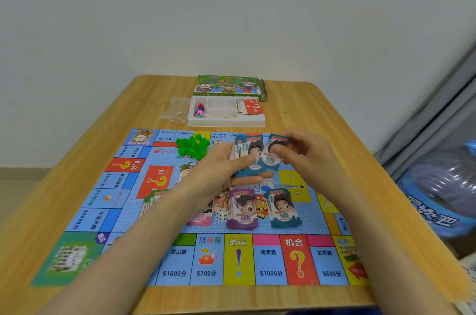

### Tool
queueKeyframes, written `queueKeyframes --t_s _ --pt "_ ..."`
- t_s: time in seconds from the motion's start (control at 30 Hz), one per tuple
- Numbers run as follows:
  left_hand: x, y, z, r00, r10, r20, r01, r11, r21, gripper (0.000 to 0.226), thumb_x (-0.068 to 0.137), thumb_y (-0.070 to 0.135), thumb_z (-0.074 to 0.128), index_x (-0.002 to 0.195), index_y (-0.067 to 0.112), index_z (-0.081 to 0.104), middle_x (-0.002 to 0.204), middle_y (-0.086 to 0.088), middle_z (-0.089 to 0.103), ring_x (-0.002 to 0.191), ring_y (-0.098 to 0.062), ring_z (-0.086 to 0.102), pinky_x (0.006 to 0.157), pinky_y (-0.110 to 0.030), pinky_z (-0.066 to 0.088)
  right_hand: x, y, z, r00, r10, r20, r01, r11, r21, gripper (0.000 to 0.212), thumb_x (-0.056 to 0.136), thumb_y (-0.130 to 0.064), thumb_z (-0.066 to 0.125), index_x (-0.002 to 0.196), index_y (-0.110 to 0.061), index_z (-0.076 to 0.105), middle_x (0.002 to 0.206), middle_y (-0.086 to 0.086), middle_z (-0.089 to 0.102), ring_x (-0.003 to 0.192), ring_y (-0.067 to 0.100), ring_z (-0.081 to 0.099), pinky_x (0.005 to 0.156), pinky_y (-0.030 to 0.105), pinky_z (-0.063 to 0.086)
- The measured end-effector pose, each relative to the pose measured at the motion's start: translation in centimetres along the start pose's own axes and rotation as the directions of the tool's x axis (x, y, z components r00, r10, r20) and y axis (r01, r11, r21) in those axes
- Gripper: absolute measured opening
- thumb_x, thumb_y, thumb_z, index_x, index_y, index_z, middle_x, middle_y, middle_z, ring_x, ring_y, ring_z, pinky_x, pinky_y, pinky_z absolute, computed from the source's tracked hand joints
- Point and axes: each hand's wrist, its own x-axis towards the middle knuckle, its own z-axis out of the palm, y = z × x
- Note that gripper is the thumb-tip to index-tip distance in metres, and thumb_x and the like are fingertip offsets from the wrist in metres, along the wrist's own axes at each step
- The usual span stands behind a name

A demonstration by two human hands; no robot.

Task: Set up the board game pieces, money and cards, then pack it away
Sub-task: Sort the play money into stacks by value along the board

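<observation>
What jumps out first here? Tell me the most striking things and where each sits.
The two hands, left hand and right hand, meet above the middle of the bright game board, sorting teal 100 notes. Just nearer lie a purple 500 stack and a teal 100 stack. Behind the board sits a white tray, by the green box.

The board lay on the counter. Behind it sat the tray, a bag to its left and the box behind. On the board, houses lay at the back and money stacks near the middle.
</observation>
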Motion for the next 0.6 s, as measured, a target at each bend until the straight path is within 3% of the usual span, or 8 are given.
queueKeyframes --t_s 0.07,0.2,0.37,0.47,0.6 --pt "0.1 0.0 -0.2 0.999 0.001 -0.053 -0.002 1.0 -0.02 0.012 0.094 0.003 0.053 0.104 0.001 0.059 0.091 -0.012 0.074 0.08 -0.025 0.073 0.056 -0.018 0.056 0.0 -0.2 -0.7 0.997 0.063 0.033 -0.065 0.996 0.059 0.023 0.092 -0.014 0.057 0.078 -0.031 0.062 0.07 0.008 0.061 0.059 0.009 0.05 0.055 0.024 0.039" --pt "0.3 -0.2 -0.4 0.992 0.026 -0.12 -0.029 0.999 -0.025 0.01 0.09 0.0 0.057 0.098 0.005 0.06 0.088 -0.009 0.074 0.076 -0.024 0.073 0.053 -0.018 0.055 0.1 -0.2 -1.6 0.967 0.164 0.197 -0.178 0.982 0.057 0.017 0.09 -0.016 0.06 0.077 -0.025 0.067 0.078 0.013 0.067 0.065 0.006 0.057 0.061 0.023 0.046" --pt "0.4 -0.3 -0.3 0.981 0.077 -0.179 -0.068 0.996 0.058 0.014 0.087 -0.003 0.061 0.092 0.01 0.064 0.082 0.001 0.072 0.069 -0.013 0.072 0.053 -0.018 0.055 0.0 0.1 -1.8 0.878 0.237 0.416 -0.249 0.968 -0.026 0.006 0.082 -0.014 0.07 0.085 -0.017 0.065 0.079 0.026 0.065 0.075 0.034 0.063 0.064 0.036 0.049" --pt "0.5 -0.3 -0.4 0.976 0.102 -0.194 -0.083 0.991 0.108 0.014 0.086 -0.002 0.063 0.092 0.009 0.065 0.081 0.001 0.071 0.069 -0.011 0.071 0.053 -0.017 0.054 -0.2 0.0 -1.8 0.821 0.286 0.494 -0.271 0.957 -0.105 0.007 0.085 -0.017 0.067 0.091 -0.016 0.065 0.08 0.02 0.069 0.068 0.011 0.065 0.052 0.017 0.043" --pt "0.7 -0.5 -0.6 0.969 0.127 -0.214 -0.094 0.983 0.156 0.012 0.084 -0.001 0.065 0.092 0.007 0.065 0.083 -0.003 0.07 0.07 -0.01 0.071 0.058 -0.019 0.057 -0.2 -0.1 -1.9 0.795 0.299 0.528 -0.264 0.954 -0.143 0.011 0.084 -0.015 0.068 0.092 -0.007 0.069 0.062 -0.005 0.065 0.054 -0.004 0.056 0.048 0.01 0.036"
